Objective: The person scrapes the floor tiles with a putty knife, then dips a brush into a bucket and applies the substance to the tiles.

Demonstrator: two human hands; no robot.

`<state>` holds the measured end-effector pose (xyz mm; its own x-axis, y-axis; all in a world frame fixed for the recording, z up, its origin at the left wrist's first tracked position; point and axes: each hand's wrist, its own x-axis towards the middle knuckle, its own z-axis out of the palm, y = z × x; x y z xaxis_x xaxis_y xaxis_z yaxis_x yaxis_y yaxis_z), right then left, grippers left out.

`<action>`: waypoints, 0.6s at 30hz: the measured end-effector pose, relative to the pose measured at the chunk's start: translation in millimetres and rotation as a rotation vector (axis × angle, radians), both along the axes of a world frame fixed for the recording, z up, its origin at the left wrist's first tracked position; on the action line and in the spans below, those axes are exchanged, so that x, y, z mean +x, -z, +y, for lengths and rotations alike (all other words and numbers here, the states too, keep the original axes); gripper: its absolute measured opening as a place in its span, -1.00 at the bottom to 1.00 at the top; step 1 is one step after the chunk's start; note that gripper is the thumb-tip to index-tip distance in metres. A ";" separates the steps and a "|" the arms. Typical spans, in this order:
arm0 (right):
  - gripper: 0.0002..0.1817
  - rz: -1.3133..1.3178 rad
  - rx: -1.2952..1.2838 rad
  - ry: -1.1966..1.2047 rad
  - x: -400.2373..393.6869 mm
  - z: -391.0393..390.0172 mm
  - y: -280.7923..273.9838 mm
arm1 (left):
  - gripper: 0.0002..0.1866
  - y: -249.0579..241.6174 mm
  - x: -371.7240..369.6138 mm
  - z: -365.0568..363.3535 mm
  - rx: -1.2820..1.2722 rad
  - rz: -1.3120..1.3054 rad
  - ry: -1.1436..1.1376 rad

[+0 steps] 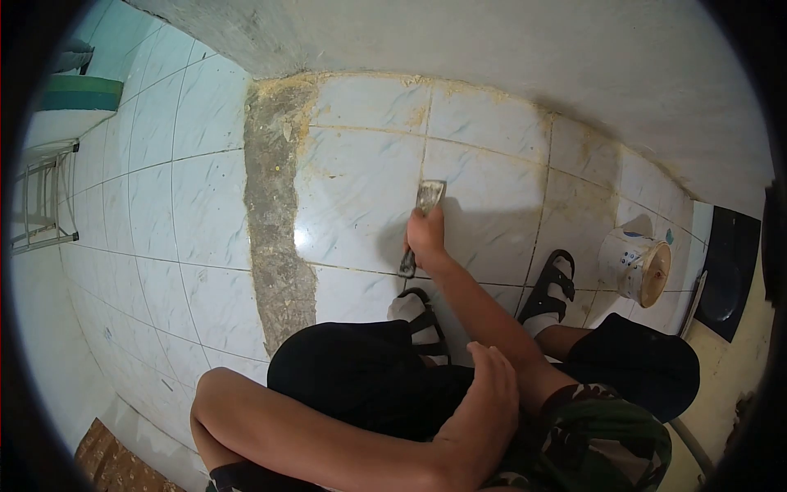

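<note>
My right hand (426,235) is wrapped round the handle of a scraper (429,195) with a wide, whitish-stained blade. The handle's dark end shows below the fist. The blade points away from me, over the white marbled floor tiles (361,168), near a joint with yellowish residue. My left hand (485,399) lies across my body beside my right forearm, its fingers stretched out with no tool in them. Both my feet, in dark sandals (551,291), are on the tiles below the scraper.
A strip of bare grey concrete (275,189) runs between the tiles on the left. Yellowish crumbs line the foot of the wall (508,49). A white bucket (631,266) stands at the right, near a black panel (725,275). A metal rack (45,201) is at the far left.
</note>
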<state>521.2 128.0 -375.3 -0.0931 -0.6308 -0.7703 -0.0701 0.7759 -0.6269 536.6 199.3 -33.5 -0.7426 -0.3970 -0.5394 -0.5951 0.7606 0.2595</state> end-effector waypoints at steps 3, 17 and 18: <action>-0.73 0.017 -0.002 0.005 -5.2 15.2 -3.4 | -0.46 0.6 0.9 0.3 -0.007 -0.027 0.013; -0.76 -0.026 0.083 -0.048 -16.6 21.3 -23.9 | -0.48 -0.8 3.4 -2.3 -0.051 0.020 -0.072; -0.75 -0.021 0.138 -0.067 -19.0 34.6 -25.9 | -0.48 -0.4 2.9 -2.4 -0.051 0.022 -0.074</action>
<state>502.2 162.6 -349.4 -0.0375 -0.5230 -0.8515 -0.1128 0.8489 -0.5164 539.5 196.9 -33.2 -0.7213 -0.4779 -0.5013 -0.6450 0.7271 0.2349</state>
